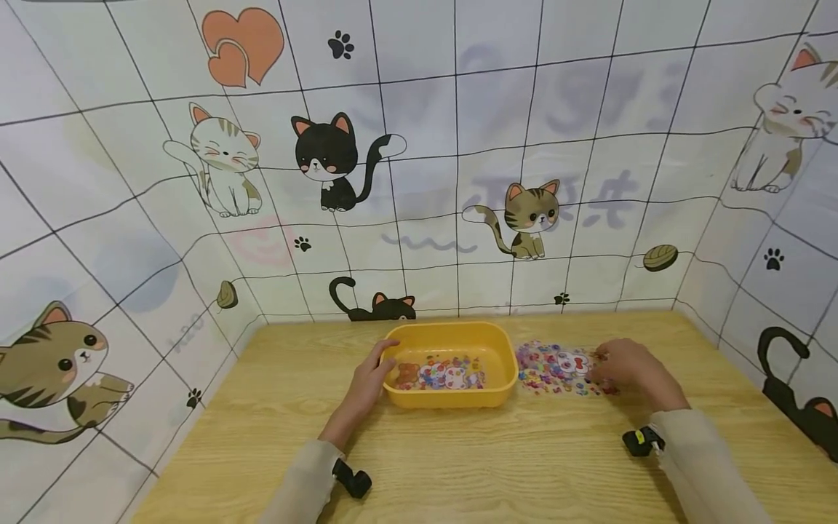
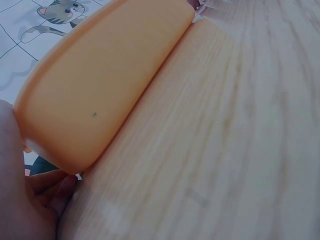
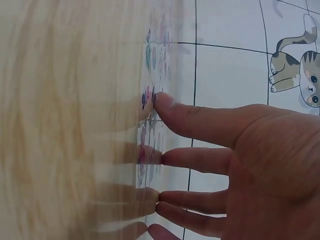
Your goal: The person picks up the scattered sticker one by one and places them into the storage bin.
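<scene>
A yellow plastic basin [image 1: 452, 398] rests on the wooden table, with small colourful beads and flat cartoon pieces inside, among them a brown bear [image 1: 407, 374]. My left hand [image 1: 368, 382] holds the basin's left end; in the left wrist view its fingers curl in at the lower corner of the wall [image 2: 95, 100]. To the right of the basin, more colourful beads [image 1: 540, 375] lie spread over the table around a white cartoon piece with a red bow [image 1: 576, 363]. My right hand [image 1: 631, 364] is at the far right of this patch, its fairly straight, spread fingers [image 3: 195, 157] touching down among the beads.
Behind the table stands a white tiled-pattern wall covering [image 1: 452, 182] printed with cats, and similar panels rise on the left and right. Bare wood table [image 1: 471, 458] stretches in front of the basin. A small black camera [image 1: 351, 478] is strapped to each wrist.
</scene>
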`<action>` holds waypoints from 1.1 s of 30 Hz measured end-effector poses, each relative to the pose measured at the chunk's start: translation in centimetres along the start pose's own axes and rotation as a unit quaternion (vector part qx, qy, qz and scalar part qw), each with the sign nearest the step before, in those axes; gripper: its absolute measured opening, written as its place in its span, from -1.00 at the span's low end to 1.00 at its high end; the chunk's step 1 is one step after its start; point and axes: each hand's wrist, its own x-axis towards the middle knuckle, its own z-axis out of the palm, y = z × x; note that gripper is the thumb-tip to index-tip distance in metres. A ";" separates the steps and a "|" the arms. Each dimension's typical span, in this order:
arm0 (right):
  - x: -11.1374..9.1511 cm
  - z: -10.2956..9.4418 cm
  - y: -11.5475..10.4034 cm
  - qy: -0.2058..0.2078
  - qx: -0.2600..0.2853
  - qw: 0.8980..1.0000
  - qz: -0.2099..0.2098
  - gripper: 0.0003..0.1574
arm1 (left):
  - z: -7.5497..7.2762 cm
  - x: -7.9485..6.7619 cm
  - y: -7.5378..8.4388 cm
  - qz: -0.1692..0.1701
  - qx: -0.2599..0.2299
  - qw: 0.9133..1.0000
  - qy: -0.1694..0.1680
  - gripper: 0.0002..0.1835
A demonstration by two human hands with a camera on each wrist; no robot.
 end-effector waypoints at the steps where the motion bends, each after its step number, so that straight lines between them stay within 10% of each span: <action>1: 0.0 0.0 0.0 0.000 -0.004 1.000 0.002 -0.28 | 0.0 0.0 0.0 0.000 0.001 1.000 -0.001 -0.59; 6: -0.3 0.4 -0.8 0.004 0.014 1.000 0.017 -0.72 | -0.1 -0.1 -0.1 -0.007 -0.002 1.000 0.004 -0.59; 15: -0.8 0.8 -3.2 0.032 0.012 0.999 0.041 -0.46 | -0.2 -0.1 -0.3 -0.010 -0.012 1.000 -0.004 -0.58; 20: -0.7 0.8 -2.9 0.028 0.018 0.998 0.052 -0.82 | 0.1 0.0 -0.2 -0.012 -0.015 1.000 -0.006 -0.58; 26: -0.8 0.5 -2.1 0.027 0.021 0.998 0.059 0.04 | 0.1 -0.1 -0.1 -0.020 -0.009 1.000 -0.005 -0.58; 33: -1.0 0.7 -2.3 0.027 0.025 0.997 0.065 -0.12 | 0.1 0.1 0.1 -0.012 -0.008 1.000 -0.008 -0.58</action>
